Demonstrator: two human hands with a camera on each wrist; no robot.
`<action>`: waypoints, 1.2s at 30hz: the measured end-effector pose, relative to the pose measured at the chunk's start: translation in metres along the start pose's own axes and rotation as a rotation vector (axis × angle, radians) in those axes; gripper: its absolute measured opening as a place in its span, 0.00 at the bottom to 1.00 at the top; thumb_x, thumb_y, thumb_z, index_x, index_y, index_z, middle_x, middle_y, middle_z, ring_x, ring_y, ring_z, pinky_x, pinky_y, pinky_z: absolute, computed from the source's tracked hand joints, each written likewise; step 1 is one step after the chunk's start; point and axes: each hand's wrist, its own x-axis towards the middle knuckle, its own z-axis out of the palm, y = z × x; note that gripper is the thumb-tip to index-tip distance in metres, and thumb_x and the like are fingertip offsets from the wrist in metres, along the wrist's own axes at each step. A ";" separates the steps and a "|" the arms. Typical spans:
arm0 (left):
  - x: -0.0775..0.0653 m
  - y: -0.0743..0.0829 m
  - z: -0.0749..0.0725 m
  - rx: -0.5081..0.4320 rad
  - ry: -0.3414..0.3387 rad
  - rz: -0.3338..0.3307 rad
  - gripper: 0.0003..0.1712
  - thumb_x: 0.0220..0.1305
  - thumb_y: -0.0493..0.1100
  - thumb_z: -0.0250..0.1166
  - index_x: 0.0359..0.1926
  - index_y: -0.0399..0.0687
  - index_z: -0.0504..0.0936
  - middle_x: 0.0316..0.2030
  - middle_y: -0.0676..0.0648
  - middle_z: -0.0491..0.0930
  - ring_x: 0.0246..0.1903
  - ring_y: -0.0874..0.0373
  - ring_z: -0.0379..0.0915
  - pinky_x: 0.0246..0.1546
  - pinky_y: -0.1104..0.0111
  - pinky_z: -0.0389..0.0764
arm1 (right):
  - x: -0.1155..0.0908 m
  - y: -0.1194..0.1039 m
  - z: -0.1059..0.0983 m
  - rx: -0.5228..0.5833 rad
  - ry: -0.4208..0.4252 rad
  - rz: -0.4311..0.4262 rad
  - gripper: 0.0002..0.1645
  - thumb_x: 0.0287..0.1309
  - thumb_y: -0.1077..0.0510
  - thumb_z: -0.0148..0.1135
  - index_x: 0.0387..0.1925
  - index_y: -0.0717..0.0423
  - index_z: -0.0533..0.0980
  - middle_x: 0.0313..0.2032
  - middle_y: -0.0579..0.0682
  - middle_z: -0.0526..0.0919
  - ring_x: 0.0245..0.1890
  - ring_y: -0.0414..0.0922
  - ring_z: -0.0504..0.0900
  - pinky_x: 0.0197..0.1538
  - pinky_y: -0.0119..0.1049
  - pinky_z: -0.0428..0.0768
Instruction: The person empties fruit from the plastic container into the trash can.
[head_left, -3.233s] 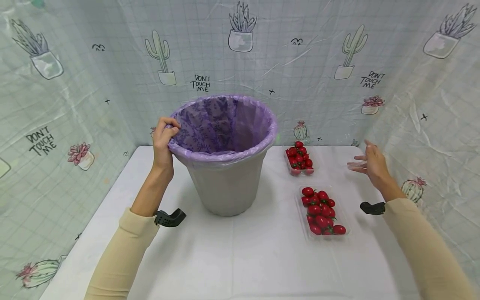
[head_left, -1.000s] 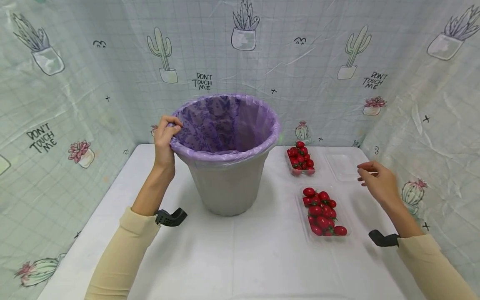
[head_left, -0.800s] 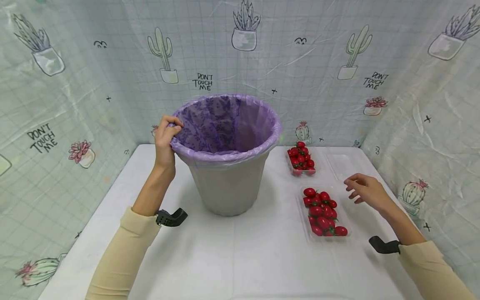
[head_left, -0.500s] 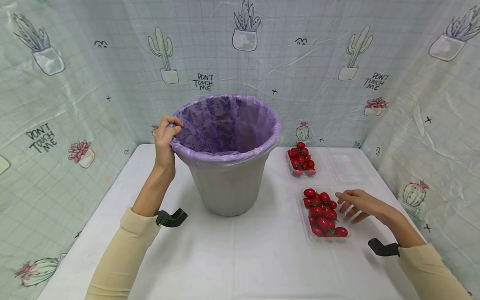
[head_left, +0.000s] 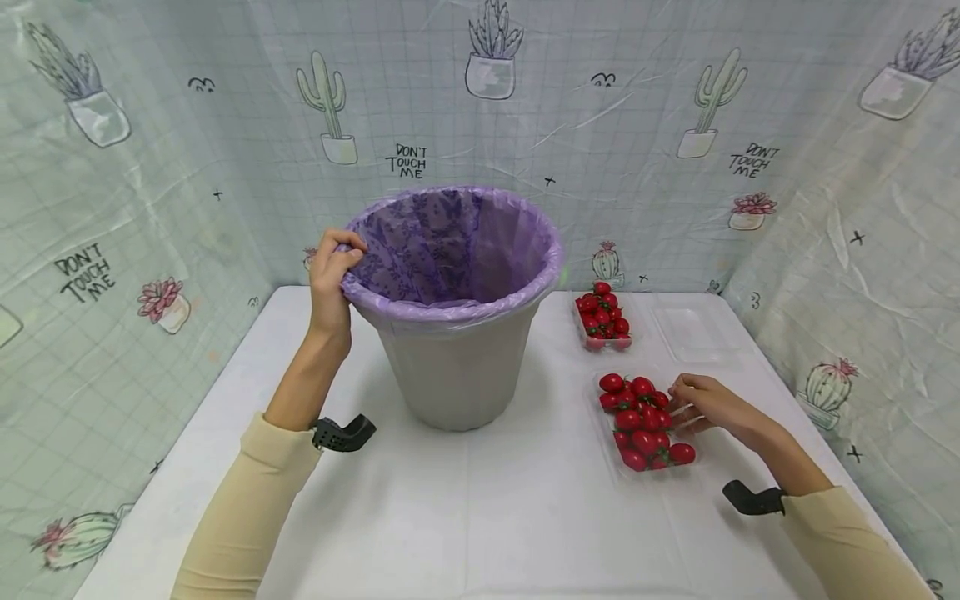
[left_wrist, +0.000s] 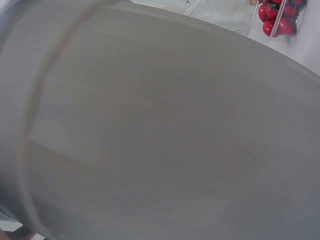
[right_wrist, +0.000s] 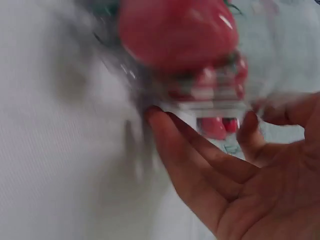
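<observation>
My left hand (head_left: 330, 271) grips the purple-lined rim of a grey trash bin (head_left: 453, 375), its fingers curled over the edge from the left. The bin's grey wall (left_wrist: 165, 125) fills most of the left wrist view. At the right, a clear plastic box of cherry tomatoes (head_left: 637, 421) has my right hand (head_left: 705, 404) at its right side. In the right wrist view my right hand (right_wrist: 250, 175) pinches the blurred box edge, with fingers under it and a fingertip up by the rim. A large tomato (right_wrist: 177, 32) shows close up inside.
A second clear box of cherry tomatoes (head_left: 602, 318) stands behind the first. Beside it lies a clear plastic lid or tray (head_left: 693, 329). Everything stands on a white table (head_left: 420, 525), with a cactus-print sheet (head_left: 420, 75) hanging around the back and sides.
My right hand came down from the back right to the near tomato box, which has shifted slightly left. The clear lid or tray now lies behind it. My left hand stays on the rim.
</observation>
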 end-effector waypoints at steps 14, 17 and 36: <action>0.001 0.001 0.000 0.004 -0.010 0.010 0.09 0.65 0.41 0.49 0.36 0.57 0.76 0.38 0.55 0.70 0.38 0.59 0.63 0.45 0.67 0.64 | 0.007 0.001 0.014 0.063 0.048 0.064 0.27 0.80 0.48 0.30 0.61 0.69 0.56 0.60 0.76 0.69 0.49 0.50 0.84 0.49 0.46 0.87; 0.001 0.001 0.000 0.007 -0.013 0.009 0.09 0.65 0.41 0.49 0.36 0.57 0.76 0.38 0.55 0.70 0.38 0.58 0.63 0.45 0.66 0.63 | 0.009 0.001 0.016 0.082 0.057 0.089 0.30 0.79 0.46 0.32 0.64 0.68 0.53 0.62 0.75 0.67 0.50 0.50 0.82 0.51 0.42 0.86; 0.000 0.001 0.000 0.005 -0.006 -0.002 0.09 0.66 0.40 0.49 0.35 0.56 0.76 0.37 0.54 0.70 0.36 0.58 0.63 0.43 0.67 0.65 | 0.010 0.003 0.023 0.252 -0.103 0.068 0.43 0.79 0.35 0.32 0.83 0.41 0.31 0.81 0.69 0.36 0.77 0.77 0.48 0.71 0.68 0.66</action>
